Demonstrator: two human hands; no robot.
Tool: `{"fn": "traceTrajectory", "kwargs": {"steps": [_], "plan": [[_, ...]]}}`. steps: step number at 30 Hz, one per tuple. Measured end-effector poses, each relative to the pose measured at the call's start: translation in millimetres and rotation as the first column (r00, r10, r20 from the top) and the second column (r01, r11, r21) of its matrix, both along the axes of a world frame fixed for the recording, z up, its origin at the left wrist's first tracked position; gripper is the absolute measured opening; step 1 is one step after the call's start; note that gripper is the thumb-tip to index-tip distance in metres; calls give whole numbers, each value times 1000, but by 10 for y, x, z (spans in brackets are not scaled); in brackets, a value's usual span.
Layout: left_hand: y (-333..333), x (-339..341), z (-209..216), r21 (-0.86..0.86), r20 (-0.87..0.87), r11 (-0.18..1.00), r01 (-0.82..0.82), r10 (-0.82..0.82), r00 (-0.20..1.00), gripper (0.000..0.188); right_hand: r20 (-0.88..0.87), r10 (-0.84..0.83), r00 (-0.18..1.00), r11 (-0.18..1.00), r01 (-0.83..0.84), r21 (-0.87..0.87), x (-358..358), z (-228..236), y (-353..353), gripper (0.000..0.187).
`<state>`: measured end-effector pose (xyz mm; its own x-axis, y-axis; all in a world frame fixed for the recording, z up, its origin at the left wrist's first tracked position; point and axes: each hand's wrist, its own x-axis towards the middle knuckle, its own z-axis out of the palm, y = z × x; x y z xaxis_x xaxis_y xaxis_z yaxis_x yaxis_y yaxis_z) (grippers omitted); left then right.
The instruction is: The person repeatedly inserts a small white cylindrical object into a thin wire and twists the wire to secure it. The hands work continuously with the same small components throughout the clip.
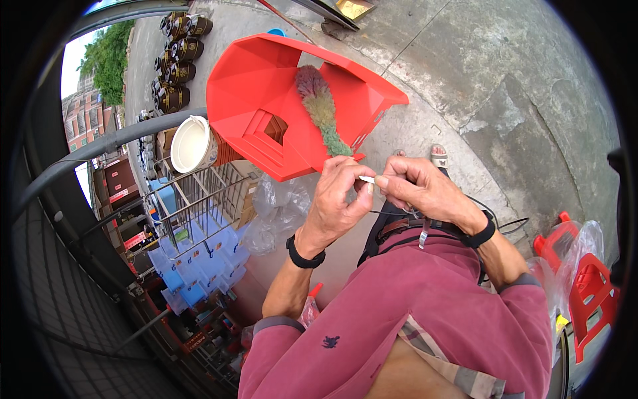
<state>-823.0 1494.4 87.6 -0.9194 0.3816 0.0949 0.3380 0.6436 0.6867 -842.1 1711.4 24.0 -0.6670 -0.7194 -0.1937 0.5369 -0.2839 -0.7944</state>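
My left hand is closed in a pinch around a small white slip or stick, too small to name surely. From the other side, my right hand has its thumb and fingertips pressed together at the white piece's right end. Just beyond my hands, a fluffy duster in purple, yellow and green lies on red moulded plastic seats that look stacked. The duster's lower end is hidden behind my left hand.
A white bucket stands left of the red seats by a metal rack. Clear plastic bags and blue-tinted plastic boxes are below. Dark jars stand at upper left. Red stools are at right; a dark cable loops nearby.
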Motion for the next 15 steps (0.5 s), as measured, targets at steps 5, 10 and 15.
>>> {"fn": "traceTrajectory", "kwargs": {"steps": [5, 10, 15], "plan": [[-16, 11, -40, 2, -9, 1000, -27, 27, 1000, 24, 42, -20, 999, 1000, 21, -9, 45, 31, -2, 35], [-28, 21, -85, -58, -38, 998, -20, 17, 999, 27, 75, -18, 997, 1000, 19, -10, 59, 38, 8, 36], [-33, 26, -94, -58, -43, 998, -2, 0, 999, 26, 85, -1, 996, 1000, 1, -6, 72, 43, 33, 36]]}}
